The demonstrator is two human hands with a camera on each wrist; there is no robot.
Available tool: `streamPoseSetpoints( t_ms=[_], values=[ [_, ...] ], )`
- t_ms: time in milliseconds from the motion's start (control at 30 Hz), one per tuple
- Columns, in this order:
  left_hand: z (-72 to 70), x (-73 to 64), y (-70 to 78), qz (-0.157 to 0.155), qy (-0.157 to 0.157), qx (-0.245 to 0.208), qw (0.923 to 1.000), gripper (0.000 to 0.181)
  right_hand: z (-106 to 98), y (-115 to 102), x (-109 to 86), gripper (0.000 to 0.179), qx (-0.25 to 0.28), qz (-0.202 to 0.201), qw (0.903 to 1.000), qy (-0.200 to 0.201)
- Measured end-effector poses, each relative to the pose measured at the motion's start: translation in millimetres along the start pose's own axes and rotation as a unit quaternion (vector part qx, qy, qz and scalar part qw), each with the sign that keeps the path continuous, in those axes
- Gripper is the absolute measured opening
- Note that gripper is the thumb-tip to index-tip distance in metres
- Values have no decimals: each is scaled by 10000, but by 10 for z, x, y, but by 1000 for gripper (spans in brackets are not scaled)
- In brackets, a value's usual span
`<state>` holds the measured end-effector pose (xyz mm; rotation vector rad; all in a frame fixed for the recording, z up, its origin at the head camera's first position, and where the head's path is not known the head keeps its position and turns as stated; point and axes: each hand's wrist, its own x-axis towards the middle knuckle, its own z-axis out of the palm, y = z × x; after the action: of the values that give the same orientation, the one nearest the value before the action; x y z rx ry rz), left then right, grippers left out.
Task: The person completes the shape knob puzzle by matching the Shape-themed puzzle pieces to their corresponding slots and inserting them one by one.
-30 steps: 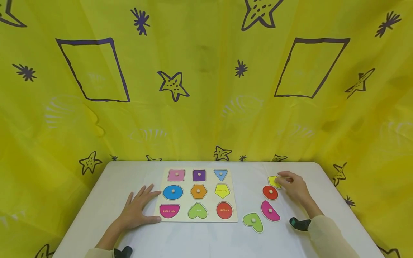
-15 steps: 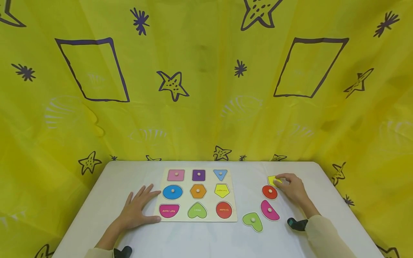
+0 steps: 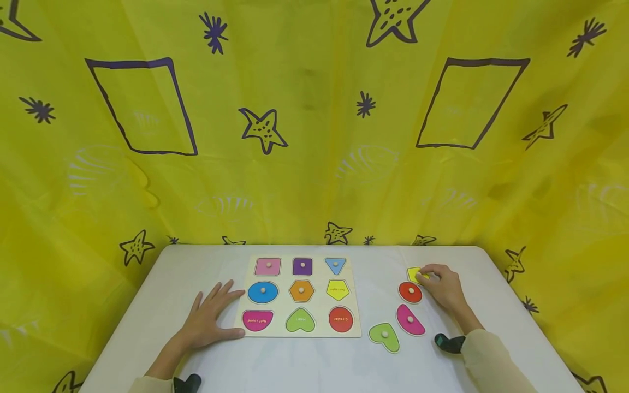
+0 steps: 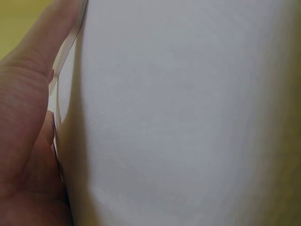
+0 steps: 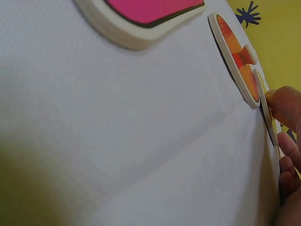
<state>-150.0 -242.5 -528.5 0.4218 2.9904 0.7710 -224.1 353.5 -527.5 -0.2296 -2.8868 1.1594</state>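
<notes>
A pale wooden puzzle board [image 3: 321, 305] lies mid-table, with knobbed pieces in its two back rows and printed shapes in its other spots. My left hand [image 3: 206, 322] rests with fingers spread at the board's left edge; thumb and fingertips touch that side. On the right, my right hand [image 3: 448, 286] pinches the knob of a yellow pentagon puzzle piece [image 3: 412, 272] between thumb and fingers. The right wrist view shows this piece edge-on, low by the table, close against the red circle piece [image 5: 231, 47]. Fingers partly cover the pentagon.
Nearer me than the red circle lie a pink half-round piece [image 3: 410, 322] and a green heart piece [image 3: 385, 337], knobs up. The white table [image 3: 295, 365] ends at a yellow curtain [image 3: 304, 180] behind and at both sides.
The right thumb and fingers have closed in on the pentagon's knob, and the right wrist has shifted slightly left. The left hand and the board stay put.
</notes>
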Motion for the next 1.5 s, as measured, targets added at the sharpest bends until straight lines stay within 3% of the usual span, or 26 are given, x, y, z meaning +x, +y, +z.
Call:
streamPoseSetpoints(
  t_ms=[400,800,1167,1500],
  values=[
    [-37,-6,27,46,-7,-127,9999,93,6,7,-12,25,7,-396,9989,261],
    [5,-13,-26,467,413,-194,9979,89,19,-39,-35,28,111,-228,9996,158],
    [38,-8,-22,82,138,-192,9997,93,15,-33,-43,31,15,-185,9997,126],
    [-5,-8,-9,34,39,-167,9998,93,43,9,-34,30,77,-98,9997,213]
  ],
)
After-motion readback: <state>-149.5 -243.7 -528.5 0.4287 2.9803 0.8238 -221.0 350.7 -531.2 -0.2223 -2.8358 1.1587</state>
